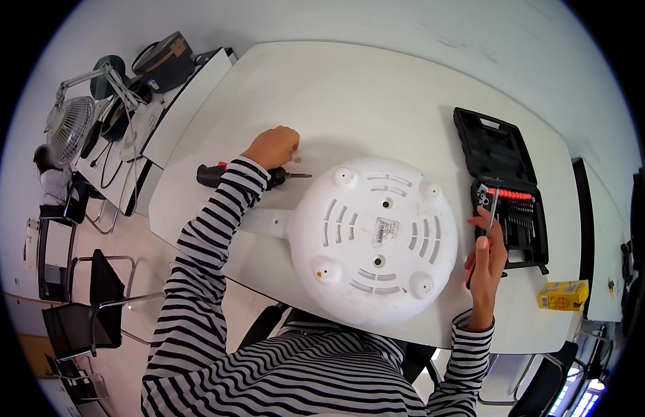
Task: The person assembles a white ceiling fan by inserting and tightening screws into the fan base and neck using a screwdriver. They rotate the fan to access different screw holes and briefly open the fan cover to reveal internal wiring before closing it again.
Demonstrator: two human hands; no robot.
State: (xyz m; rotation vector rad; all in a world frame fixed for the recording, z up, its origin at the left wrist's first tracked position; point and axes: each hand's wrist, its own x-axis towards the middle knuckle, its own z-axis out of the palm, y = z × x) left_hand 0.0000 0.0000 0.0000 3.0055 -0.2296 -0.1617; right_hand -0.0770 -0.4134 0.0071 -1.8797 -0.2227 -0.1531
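Observation:
A round white appliance base (pixel 433 229) lies bottom up on the white table, showing vent slots, small feet and a label; a handle-like arm (pixel 263 222) sticks out to its left. My left hand (pixel 272 147) is closed on the table beyond it, beside small brass-coloured pieces (pixel 298 160); whatever its fingers hold is hidden. Under my left forearm lies a black and red cordless screwdriver (pixel 211 176), its bit pointing right. To the right of the base, my right hand (pixel 488 260) grips a screwdriver (pixel 492 212) with a red and black handle, shaft tilted up.
Beside my right hand an open black tool case (pixel 500 156) holds bits and sockets. A yellow box (pixel 563 295) sits near the right edge. At the left stand a side desk with a lamp (pixel 70 128) and a grey bin (pixel 164 62), black chairs (pixel 103 285) and a seated person (pixel 54 182).

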